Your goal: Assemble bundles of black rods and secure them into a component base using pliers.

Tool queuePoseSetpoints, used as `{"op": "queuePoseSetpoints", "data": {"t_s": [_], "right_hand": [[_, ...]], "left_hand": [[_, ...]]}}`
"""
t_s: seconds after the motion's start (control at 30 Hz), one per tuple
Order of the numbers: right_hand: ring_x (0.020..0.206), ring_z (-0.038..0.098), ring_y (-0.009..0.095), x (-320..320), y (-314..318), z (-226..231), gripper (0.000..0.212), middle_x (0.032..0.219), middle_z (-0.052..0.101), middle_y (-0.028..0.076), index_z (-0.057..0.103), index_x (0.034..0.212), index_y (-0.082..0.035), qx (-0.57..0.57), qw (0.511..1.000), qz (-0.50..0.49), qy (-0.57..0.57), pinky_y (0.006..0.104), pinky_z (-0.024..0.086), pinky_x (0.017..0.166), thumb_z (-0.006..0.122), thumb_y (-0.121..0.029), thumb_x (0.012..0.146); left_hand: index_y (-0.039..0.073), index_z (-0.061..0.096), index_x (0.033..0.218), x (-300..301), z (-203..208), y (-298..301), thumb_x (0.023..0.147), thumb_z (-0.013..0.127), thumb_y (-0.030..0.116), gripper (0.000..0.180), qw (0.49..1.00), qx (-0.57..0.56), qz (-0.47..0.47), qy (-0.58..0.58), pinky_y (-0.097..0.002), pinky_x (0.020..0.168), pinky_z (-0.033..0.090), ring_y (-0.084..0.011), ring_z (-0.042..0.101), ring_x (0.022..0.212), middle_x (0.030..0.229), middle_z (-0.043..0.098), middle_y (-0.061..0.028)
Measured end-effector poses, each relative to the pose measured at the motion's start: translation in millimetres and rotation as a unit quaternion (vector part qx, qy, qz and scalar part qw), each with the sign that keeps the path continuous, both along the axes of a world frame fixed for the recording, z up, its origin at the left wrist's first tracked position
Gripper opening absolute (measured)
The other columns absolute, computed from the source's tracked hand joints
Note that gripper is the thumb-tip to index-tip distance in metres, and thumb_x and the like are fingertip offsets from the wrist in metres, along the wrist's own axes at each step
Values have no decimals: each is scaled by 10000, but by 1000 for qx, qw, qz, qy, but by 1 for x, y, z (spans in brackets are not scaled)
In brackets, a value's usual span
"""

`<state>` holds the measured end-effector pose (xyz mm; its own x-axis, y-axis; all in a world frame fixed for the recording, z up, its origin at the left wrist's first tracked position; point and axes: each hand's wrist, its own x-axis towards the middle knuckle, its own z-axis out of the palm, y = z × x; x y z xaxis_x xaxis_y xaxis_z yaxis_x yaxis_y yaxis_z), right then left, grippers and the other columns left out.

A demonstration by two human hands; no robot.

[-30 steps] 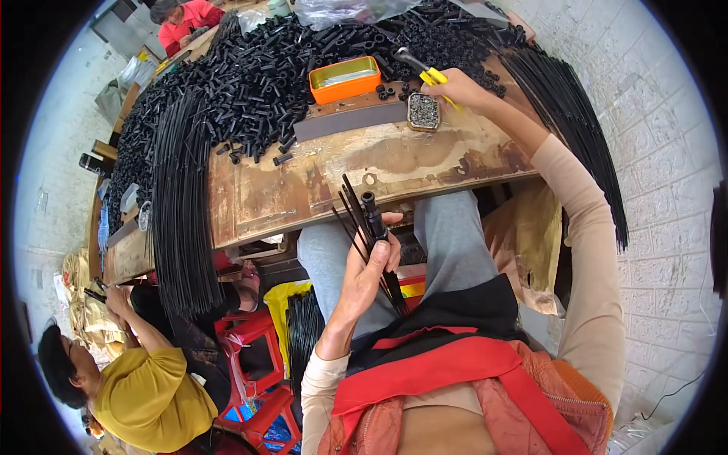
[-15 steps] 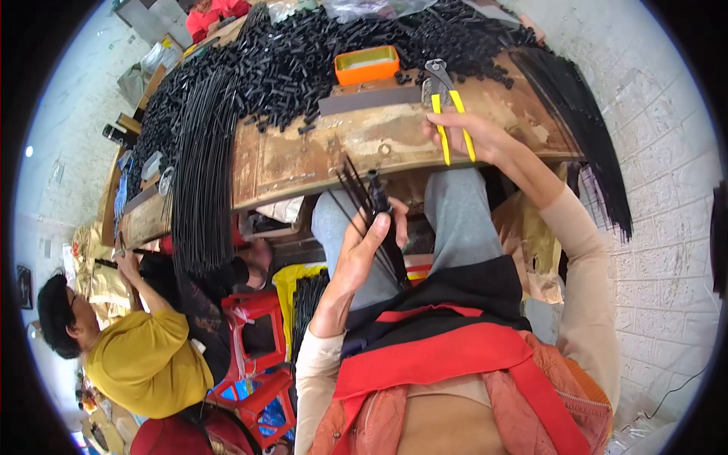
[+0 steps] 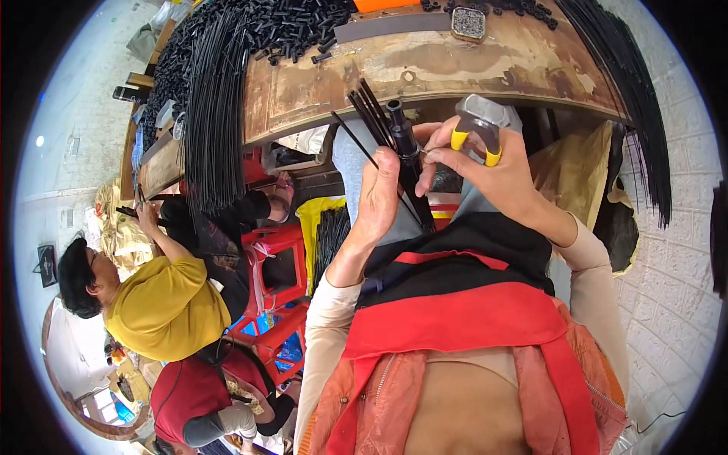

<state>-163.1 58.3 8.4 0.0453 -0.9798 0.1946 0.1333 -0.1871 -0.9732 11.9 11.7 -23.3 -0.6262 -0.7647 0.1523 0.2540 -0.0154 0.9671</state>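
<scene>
My left hand (image 3: 377, 193) is closed round a black tubular fitting (image 3: 402, 130) and several thin black rods (image 3: 369, 114), like umbrella ribs, held upright over my lap. The fitting's open end points up, above my thumb. My right hand (image 3: 485, 163) is against the fitting's right side, its thumb and fingertips pinched together by something thin, too small to name. Tucked in that same hand are pliers with yellow handles (image 3: 459, 140); their grey head (image 3: 483, 111) sticks up above the knuckles, blurred. The lower ends of the rods run down towards my black apron (image 3: 485, 246).
Ahead is a wooden table (image 3: 318, 98) with a heap of black tubular pieces (image 3: 296, 26) and a small tray of metal bits (image 3: 469, 24). Rod bundles hang over its edge at left (image 3: 216, 114) and right (image 3: 618, 76). Left are red stools (image 3: 277, 265) and a person in yellow (image 3: 159, 303).
My right hand has come down and left from over the tabletop to the fitting. The pliers have swung round into its palm. My view has tilted lower.
</scene>
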Motion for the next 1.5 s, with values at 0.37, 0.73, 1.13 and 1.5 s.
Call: {"op": "queuePoseSetpoints", "data": {"t_s": [0.37, 0.73, 1.13, 1.5], "right_hand": [[712, 692, 211, -1, 2, 3, 44, 793, 649, 104, 601, 915, 27, -20, 1000, -11, 22, 347, 489, 879, 607, 50, 878], [575, 614, 116, -9, -22, 0, 165, 770, 639, 83, 556, 951, 9, -137, 968, -89, 192, 262, 490, 576, 654, -113, 898], [629, 617, 144, -40, 24, 29, 285, 737, 628, 80, 509, 1161, 29, 147, 931, 146, 302, 283, 475, 610, 492, -195, 985], [532, 580, 146, -41, 7, 63, 283, 657, 572, 72, 523, 1018, 6, 246, 859, 203, 400, 275, 451, 527, 450, -267, 1007]], "left_hand": [[-120, 427, 1295, -8, -1, 3, 907, 323, 715, 926, 1000, 8, 23, 4, -260, 577, 375, -109, 460, 597, 670, 488, -28], [-17, 335, 1419, -10, -1, -6, 918, 360, 676, 856, 997, 57, -26, 49, -255, 519, 329, -99, 376, 540, 616, 405, 0], [-18, 482, 972, -11, -9, -13, 938, 349, 653, 685, 995, 61, -21, 72, -262, 504, 342, -105, 373, 508, 582, 416, -20], [-16, 502, 1057, -10, -12, -10, 970, 336, 611, 655, 994, 65, -23, 80, -245, 545, 347, -95, 406, 577, 647, 451, -10]]}}
